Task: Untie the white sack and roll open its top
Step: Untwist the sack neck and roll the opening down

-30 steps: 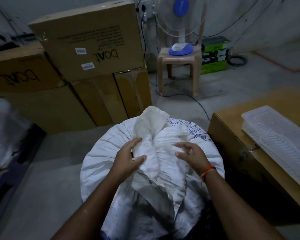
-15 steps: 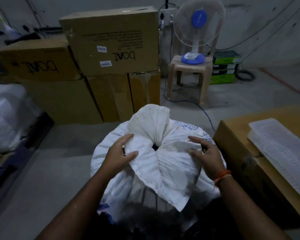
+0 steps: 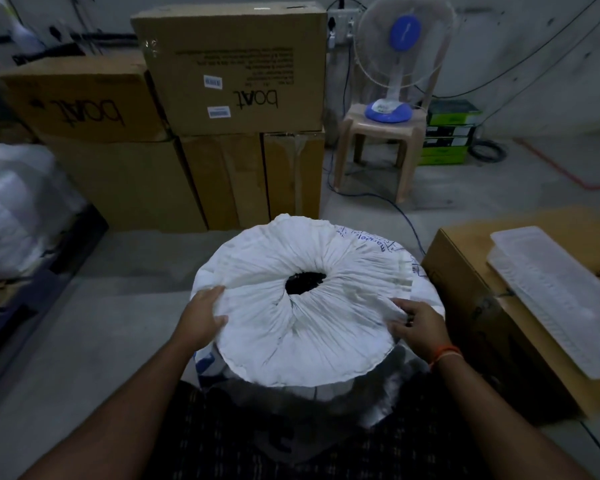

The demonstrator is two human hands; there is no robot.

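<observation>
The white sack (image 3: pixel 326 327) stands upright on the floor right in front of me. Its top is spread flat into a pleated disc with a small dark hole (image 3: pixel 305 283) at the centre, through which dark contents show. My left hand (image 3: pixel 203 318) grips the disc's left edge, thumb on top and fingers under the fabric. My right hand (image 3: pixel 418 327), with an orange band at the wrist, holds the right edge the same way. No tie or string is visible.
Stacked cardboard boxes (image 3: pixel 229 64) stand behind the sack. A plastic stool (image 3: pixel 378 147) with a table fan (image 3: pixel 400 64) sits at the back right, a blue cable (image 3: pixel 388 202) trailing across the floor. A brown box (image 3: pixel 471 292) with a clear plastic lid (image 3: pixel 555 299) is close on the right. White bags (image 3: pixel 11 216) lie left.
The bunched neck of the sack has been pulled apart and flattened into a wide disc. Both hands moved outward from the centre to the left and right edges, and the central hole widened.
</observation>
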